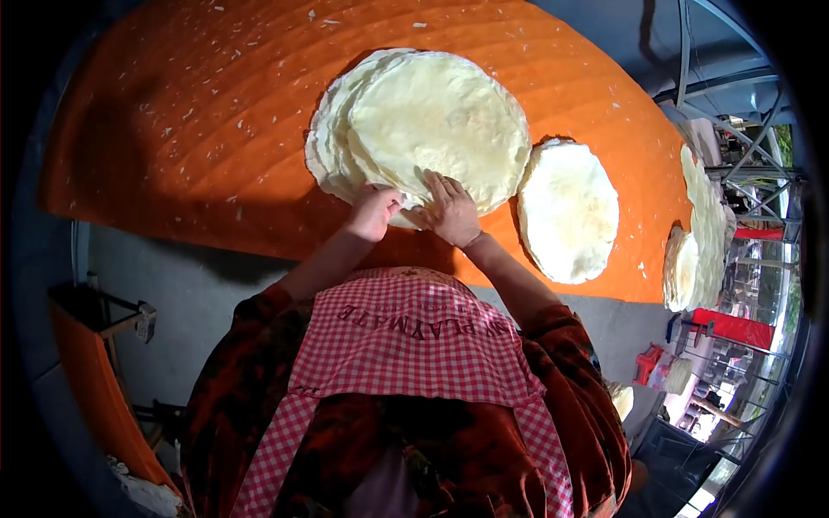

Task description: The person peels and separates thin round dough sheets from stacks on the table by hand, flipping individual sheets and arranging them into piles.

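A stack of large, round, pale flatbreads (432,112) lies on the orange-covered table in front of me, its layers slightly offset on the left side. My left hand (376,213) is closed at the near edge of the stack, its fingers pinching the rim of a flatbread. Just to its right, my right hand (449,211) rests on top with fingers stretched out over the bread, thumb toward the left hand. How many layers the left fingers hold is hidden.
A smaller flatbread stack (570,211) sits to the right on the orange table cover (216,129). More flatbreads (682,268) lie at the table's right end. Pale crumbs dot the cover. A red stool (648,364) and metal frames stand beyond on the right.
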Action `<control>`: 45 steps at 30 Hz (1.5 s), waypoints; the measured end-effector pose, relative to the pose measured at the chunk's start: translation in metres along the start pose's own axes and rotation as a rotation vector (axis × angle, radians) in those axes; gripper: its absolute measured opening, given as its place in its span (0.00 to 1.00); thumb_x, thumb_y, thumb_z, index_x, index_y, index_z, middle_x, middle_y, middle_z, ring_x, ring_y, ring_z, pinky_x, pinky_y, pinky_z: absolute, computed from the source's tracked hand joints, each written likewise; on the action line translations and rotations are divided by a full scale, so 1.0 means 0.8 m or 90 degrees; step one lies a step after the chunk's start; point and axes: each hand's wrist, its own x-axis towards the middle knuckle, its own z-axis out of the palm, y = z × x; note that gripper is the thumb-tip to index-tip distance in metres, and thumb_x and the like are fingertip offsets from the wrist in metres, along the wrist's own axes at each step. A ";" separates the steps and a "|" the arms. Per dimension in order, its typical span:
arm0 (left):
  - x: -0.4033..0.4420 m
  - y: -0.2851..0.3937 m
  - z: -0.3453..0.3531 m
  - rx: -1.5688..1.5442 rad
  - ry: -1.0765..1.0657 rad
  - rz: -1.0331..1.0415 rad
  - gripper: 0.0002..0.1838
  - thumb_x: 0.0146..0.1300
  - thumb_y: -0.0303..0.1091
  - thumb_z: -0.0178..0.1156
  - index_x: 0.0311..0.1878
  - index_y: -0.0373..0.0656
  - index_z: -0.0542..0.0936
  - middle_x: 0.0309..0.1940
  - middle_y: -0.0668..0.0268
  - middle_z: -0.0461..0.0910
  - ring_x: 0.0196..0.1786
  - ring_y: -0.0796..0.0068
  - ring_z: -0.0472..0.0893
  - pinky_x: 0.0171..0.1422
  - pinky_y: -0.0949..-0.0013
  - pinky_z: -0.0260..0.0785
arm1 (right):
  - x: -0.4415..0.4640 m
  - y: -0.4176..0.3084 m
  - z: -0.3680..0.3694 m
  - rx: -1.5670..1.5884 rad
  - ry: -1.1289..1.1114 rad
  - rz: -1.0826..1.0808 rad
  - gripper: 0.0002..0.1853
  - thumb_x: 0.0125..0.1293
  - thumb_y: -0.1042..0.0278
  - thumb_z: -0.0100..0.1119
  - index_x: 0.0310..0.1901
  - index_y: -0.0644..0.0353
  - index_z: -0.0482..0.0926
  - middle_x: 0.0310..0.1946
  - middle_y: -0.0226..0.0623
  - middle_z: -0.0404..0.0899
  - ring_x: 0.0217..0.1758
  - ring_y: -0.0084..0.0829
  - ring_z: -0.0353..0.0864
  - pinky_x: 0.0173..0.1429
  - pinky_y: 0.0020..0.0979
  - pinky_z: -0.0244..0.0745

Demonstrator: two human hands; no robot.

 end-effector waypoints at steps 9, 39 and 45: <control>-0.018 0.009 0.035 0.037 0.101 0.078 0.06 0.54 0.18 0.59 0.35 0.35 0.75 0.35 0.62 0.78 0.38 0.67 0.81 0.44 0.66 0.79 | 0.009 0.031 0.001 0.074 -0.013 -0.011 0.24 0.54 0.59 0.64 0.53 0.55 0.76 0.49 0.42 0.79 0.49 0.38 0.77 0.50 0.34 0.75; 0.004 -0.004 -0.006 0.018 0.033 -0.054 0.24 0.62 0.41 0.59 0.58 0.44 0.65 0.48 0.62 0.75 0.45 0.65 0.80 0.39 0.63 0.77 | 0.045 0.059 -0.008 -0.103 -0.199 0.001 0.14 0.56 0.71 0.54 0.45 0.58 0.80 0.38 0.47 0.81 0.43 0.45 0.80 0.47 0.38 0.76; -0.012 0.012 0.021 0.012 0.079 -0.020 0.12 0.67 0.36 0.53 0.49 0.42 0.70 0.45 0.61 0.75 0.47 0.63 0.79 0.44 0.60 0.78 | 0.056 0.008 -0.058 -0.119 -0.060 -0.040 0.11 0.55 0.70 0.55 0.41 0.59 0.77 0.36 0.42 0.80 0.38 0.39 0.80 0.36 0.37 0.76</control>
